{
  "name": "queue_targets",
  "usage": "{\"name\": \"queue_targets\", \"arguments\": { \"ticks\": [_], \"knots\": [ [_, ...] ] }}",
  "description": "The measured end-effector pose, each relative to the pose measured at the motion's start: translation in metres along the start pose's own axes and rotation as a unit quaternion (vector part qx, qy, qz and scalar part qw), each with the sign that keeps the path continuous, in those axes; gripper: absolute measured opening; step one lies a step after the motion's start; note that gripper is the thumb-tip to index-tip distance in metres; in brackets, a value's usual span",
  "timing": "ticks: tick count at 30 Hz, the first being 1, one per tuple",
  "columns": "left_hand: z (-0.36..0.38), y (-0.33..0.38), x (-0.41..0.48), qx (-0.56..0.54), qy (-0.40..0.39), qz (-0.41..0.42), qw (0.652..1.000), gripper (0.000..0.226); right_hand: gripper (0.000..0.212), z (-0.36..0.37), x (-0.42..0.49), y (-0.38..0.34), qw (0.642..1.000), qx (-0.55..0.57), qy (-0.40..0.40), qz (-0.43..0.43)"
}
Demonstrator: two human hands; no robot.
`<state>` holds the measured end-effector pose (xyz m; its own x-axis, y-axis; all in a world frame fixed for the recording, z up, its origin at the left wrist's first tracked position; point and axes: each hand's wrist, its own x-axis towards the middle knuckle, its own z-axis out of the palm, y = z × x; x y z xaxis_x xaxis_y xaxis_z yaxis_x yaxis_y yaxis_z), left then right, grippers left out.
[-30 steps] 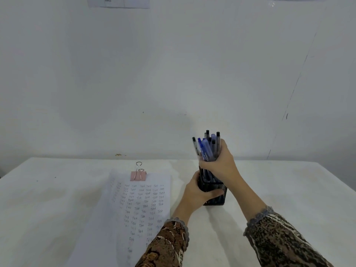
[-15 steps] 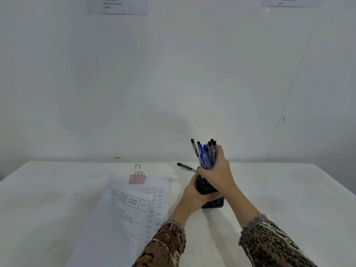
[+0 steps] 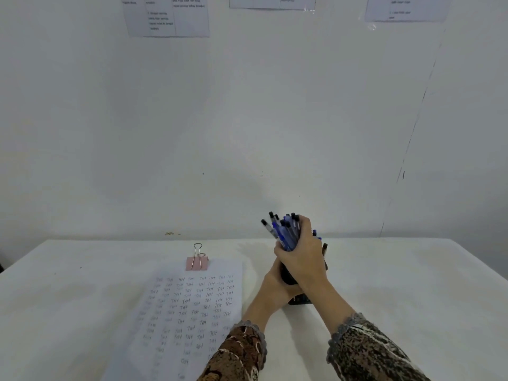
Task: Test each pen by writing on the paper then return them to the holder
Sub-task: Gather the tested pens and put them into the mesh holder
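Observation:
A black mesh pen holder (image 3: 300,299) stands on the white table, right of the paper. My left hand (image 3: 275,284) wraps around its left side and hides most of it. My right hand (image 3: 305,259) is closed around a bundle of several blue and black pens (image 3: 284,231) whose capped tops fan out above the holder. A couple more pen ends (image 3: 319,239) stick out behind my right hand. The paper (image 3: 192,312) lies flat at the left, covered with rows of handwritten words.
A pink binder clip (image 3: 197,262) grips the paper's top edge. The white table (image 3: 412,284) meets a white wall at the back. Printed sheets (image 3: 166,16) hang high on the wall. Patterned sleeves cover both forearms.
The paper's folded-up left corner has dropped flat again. The one pen that stuck out to the left is now gathered into the bundle in my right hand. The view has tilted upward.

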<state>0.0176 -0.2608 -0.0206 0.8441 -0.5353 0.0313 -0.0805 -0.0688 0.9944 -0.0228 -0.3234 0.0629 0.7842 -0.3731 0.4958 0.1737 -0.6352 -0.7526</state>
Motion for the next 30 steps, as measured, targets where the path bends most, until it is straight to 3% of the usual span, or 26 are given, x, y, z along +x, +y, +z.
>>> {"name": "queue_targets", "arguments": {
  "ticks": [6,9,13,17,26,30],
  "knots": [
    [-0.019,0.011,-0.008,-0.006,-0.088,0.015,0.996,0.079,0.060,-0.005,0.001,0.000,0.997,0.052,0.053,0.020],
    [-0.033,0.027,-0.010,-0.093,-0.012,0.010,0.996,0.085,0.062,-0.006,-0.001,0.002,0.996,0.078,0.049,0.023],
    [-0.022,0.074,-0.013,-0.130,0.048,0.090,0.986,0.045,0.070,-0.005,-0.001,0.005,0.994,0.098,0.038,0.024],
    [-0.009,0.099,-0.007,-0.114,0.073,0.123,0.983,0.025,0.082,-0.013,0.003,0.006,0.990,0.140,0.003,0.021],
    [-0.004,0.081,-0.012,-0.100,0.112,0.122,0.981,0.023,0.085,-0.024,0.001,0.010,0.990,0.129,-0.064,-0.002],
    [-0.002,0.082,-0.013,-0.086,0.110,0.136,0.981,0.020,0.071,-0.031,0.001,0.006,0.989,0.114,-0.097,-0.013]
  ]
}}
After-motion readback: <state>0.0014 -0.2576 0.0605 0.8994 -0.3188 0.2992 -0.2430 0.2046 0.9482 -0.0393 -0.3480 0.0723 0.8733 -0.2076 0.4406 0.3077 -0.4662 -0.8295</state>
